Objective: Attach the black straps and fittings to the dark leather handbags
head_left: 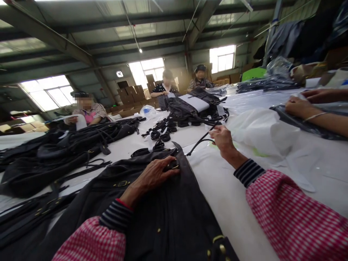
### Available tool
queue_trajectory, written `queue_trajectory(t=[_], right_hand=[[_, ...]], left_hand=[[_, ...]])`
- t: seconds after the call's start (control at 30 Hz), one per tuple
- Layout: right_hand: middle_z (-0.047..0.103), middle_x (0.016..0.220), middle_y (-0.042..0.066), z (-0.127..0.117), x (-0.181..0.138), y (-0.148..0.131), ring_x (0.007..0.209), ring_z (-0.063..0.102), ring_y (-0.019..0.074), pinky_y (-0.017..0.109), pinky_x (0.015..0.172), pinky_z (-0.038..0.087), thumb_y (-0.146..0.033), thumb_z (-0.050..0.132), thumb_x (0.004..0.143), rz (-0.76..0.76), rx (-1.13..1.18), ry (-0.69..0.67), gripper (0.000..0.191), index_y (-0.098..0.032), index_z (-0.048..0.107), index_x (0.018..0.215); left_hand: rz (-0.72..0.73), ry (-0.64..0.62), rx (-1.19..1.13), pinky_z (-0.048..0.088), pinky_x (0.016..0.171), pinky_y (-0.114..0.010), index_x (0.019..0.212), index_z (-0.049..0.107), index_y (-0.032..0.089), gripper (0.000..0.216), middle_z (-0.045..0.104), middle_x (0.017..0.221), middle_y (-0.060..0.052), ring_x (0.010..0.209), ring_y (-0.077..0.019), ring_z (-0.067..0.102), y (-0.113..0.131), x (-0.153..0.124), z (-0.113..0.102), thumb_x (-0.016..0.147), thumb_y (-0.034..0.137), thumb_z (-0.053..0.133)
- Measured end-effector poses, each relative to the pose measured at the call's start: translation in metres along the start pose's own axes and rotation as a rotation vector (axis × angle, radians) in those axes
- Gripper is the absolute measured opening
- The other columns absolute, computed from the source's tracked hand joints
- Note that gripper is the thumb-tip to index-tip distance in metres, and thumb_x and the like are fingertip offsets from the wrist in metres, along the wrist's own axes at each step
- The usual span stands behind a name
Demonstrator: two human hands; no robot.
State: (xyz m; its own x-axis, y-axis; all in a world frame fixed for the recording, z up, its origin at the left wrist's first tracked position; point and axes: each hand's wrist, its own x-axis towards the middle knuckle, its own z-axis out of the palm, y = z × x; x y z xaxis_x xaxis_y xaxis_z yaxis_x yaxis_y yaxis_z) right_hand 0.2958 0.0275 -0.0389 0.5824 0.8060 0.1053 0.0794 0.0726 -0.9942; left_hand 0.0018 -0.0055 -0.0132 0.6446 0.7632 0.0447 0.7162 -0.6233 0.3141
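A large black bag (163,214) with brass-coloured fittings lies in front of me. My left hand (152,177) rests on its upper part, thumb and fingers closed around a dark fitting with a brass-coloured piece (173,165). Off to the right, my right hand (224,140) is raised above the table, pinching a thin black cord (199,140). The cord slopes down from my fingers to a knotted end near the bag's top edge. Just beyond the bag lie coiled black straps (156,136), some with white tags.
More black bags (67,152) cover the table's left side. A bag pile with a white sheet (194,102) stands ahead. White wrapping (266,130) lies right, beside another person's hands (301,105) on dark plastic-covered goods. Several people work across the white table (212,181).
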Motion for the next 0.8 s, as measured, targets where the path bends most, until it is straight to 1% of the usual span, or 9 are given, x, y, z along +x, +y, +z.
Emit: queue_trajectory(t=[0.1,0.17,0.3,0.4,0.47,0.6,0.67,0.73,0.8], right_hand=[[0.062,0.130,0.015,-0.010,-0.005,-0.020,0.120,0.055,0.0297,0.041,0.096,0.047,-0.016,0.070,0.078,-0.455,-0.304,0.145,0.052,-0.015,0.058,0.129],[0.066,0.121,0.014,-0.010,-0.016,-0.030,0.117,0.055,0.0302,0.042,0.098,0.044,-0.015,0.065,0.081,-0.712,-0.506,0.049,0.034,-0.015,0.067,0.116],[0.065,0.074,0.001,0.003,-0.053,-0.033,0.073,0.058,0.0160,0.026,0.070,0.043,-0.011,0.058,0.081,-0.665,-0.493,-0.636,0.014,-0.017,0.071,0.080],[0.053,0.062,-0.005,0.016,-0.078,-0.026,0.061,0.048,0.0095,0.021,0.058,0.034,-0.003,0.056,0.071,-0.607,-0.390,-1.113,0.014,-0.015,0.062,0.067],[0.043,0.056,-0.007,0.022,-0.089,-0.020,0.055,0.040,0.0079,0.021,0.052,0.029,-0.002,0.056,0.066,-0.594,-0.423,-1.270,0.017,-0.015,0.050,0.057],[0.044,0.058,-0.006,0.028,-0.094,-0.009,0.055,0.040,0.0087,0.021,0.050,0.031,-0.003,0.054,0.067,-0.455,-0.421,-1.381,0.016,-0.016,0.048,0.060],[0.051,0.062,-0.005,0.029,-0.095,-0.004,0.059,0.045,0.0105,0.022,0.053,0.036,-0.004,0.053,0.069,-0.412,-0.427,-1.397,0.013,-0.016,0.054,0.065],[0.057,0.068,-0.001,0.031,-0.096,0.002,0.063,0.050,0.0136,0.024,0.058,0.043,-0.006,0.055,0.071,-0.466,-0.496,-1.349,0.010,-0.015,0.059,0.070],[0.066,0.082,0.004,0.032,-0.097,0.010,0.077,0.058,0.0189,0.030,0.073,0.052,-0.010,0.058,0.075,-0.600,-0.519,-1.247,0.011,-0.014,0.066,0.082]], left_hand=[[0.019,0.007,0.018,0.044,0.080,-0.032,0.129,0.062,0.025,0.054,0.071,0.096,-0.003,0.090,-0.0242,0.066,0.003,0.000,-0.011,0.096,0.066,0.050],[0.014,0.008,0.038,0.042,0.076,-0.030,0.114,0.067,0.024,0.049,0.069,0.087,-0.001,0.083,-0.0209,0.064,0.004,-0.002,-0.025,0.101,0.063,0.041],[-0.083,0.004,0.117,0.035,0.063,-0.028,0.072,0.060,0.020,0.061,0.054,0.063,0.001,0.060,-0.0147,0.052,-0.008,-0.003,-0.036,0.105,0.060,0.028],[-0.037,-0.009,0.237,0.034,0.062,-0.029,0.084,0.063,0.020,0.051,0.059,0.072,0.000,0.061,-0.0154,0.052,-0.023,-0.002,-0.025,0.107,0.049,0.028],[0.005,-0.008,0.312,0.035,0.064,-0.029,0.097,0.064,0.021,0.042,0.063,0.082,-0.002,0.067,-0.0168,0.056,-0.029,-0.001,-0.016,0.107,0.040,0.028],[-0.060,0.027,0.352,0.039,0.065,-0.030,0.091,0.060,0.021,0.042,0.063,0.081,-0.003,0.072,-0.0192,0.060,-0.024,0.000,-0.009,0.108,0.042,0.028],[-0.048,0.080,0.369,0.043,0.073,-0.032,0.099,0.061,0.021,0.032,0.066,0.096,-0.006,0.089,-0.0224,0.062,-0.010,-0.001,-0.011,0.107,0.038,0.035],[0.086,0.142,0.396,0.044,0.087,-0.037,0.118,0.059,0.024,0.023,0.064,0.122,-0.007,0.114,-0.0259,0.056,0.013,-0.004,-0.012,0.102,0.023,0.043],[0.288,0.130,0.386,0.041,0.097,-0.041,0.131,0.053,0.028,0.043,0.059,0.136,-0.006,0.125,-0.0264,0.049,0.041,-0.008,-0.012,0.093,0.010,0.046]])
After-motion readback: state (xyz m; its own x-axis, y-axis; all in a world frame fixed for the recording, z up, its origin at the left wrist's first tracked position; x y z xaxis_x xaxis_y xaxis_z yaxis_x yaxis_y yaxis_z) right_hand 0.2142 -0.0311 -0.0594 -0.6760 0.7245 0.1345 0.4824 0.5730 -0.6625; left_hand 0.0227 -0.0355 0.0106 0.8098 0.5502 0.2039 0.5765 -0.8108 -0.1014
